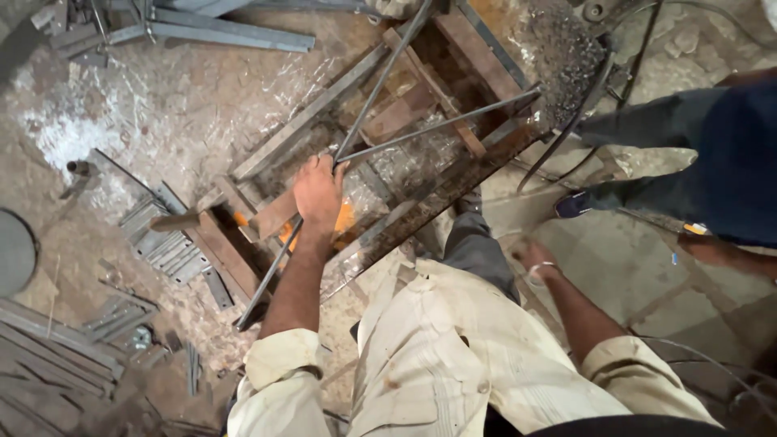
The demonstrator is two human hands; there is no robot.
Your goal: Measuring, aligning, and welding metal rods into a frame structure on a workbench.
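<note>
1. Seen from above, a person in a pale, stained shirt stands over a rusty metal frame that lies slantwise on a dusty workshop floor; the frame serves as the landmark for everything below.
2. The left hand reaches over the lower end of the frame, fingers closed around thin steel rods at the point where they meet; one rod runs up and away across the frame, another runs rightward to the frame's far rail, and a longer rod slants down past the wrist to the floor below the frame.
3. An orange glow shows inside the frame, just under and beside the gripping hand.
4. The right hand hangs low to the right of the frame, near the person's dark trouser leg; it is blurred, a thin bangle shows at the wrist, it holds nothing that can be seen, and whether it is open or closed cannot be told.
5. Further right of the frame, another person's dark trouser legs and one shoe stand on the floor; dark cables trail between them and the frame.
6. Left of the frame lies a heap of short flat metal strips; above and left of it lie long grey steel bars.
</note>
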